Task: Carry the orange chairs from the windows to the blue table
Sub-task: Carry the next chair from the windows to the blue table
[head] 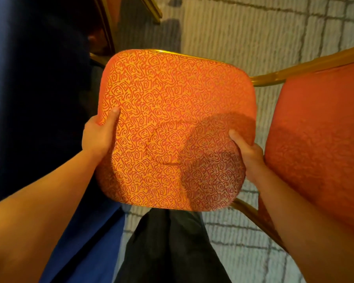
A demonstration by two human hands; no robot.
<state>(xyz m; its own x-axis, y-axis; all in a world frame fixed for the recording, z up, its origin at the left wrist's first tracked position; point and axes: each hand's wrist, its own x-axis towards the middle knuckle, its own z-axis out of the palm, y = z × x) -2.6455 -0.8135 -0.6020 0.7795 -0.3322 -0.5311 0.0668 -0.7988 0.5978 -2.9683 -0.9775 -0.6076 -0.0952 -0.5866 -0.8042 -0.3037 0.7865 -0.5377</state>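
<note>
An orange chair fills the middle of the head view; its patterned seat cushion (172, 127) has red swirls on orange, and a gold frame edge shows along its far side. My left hand (98, 135) grips the cushion's left edge with the thumb on top. At the cushion's right edge my right hand (247, 152) grips it the same way, thumb pressed on the fabric. The blue table's cloth (29, 99) hangs directly to the left of the chair. The chair's legs are hidden under the seat.
A second orange chair (319, 139) with a gold frame stands close on the right. Another gold-framed chair (110, 27) shows at the top left beside the blue cloth. Grey-white patterned carpet (253, 37) covers the floor. My dark trouser legs (168, 246) are below the seat.
</note>
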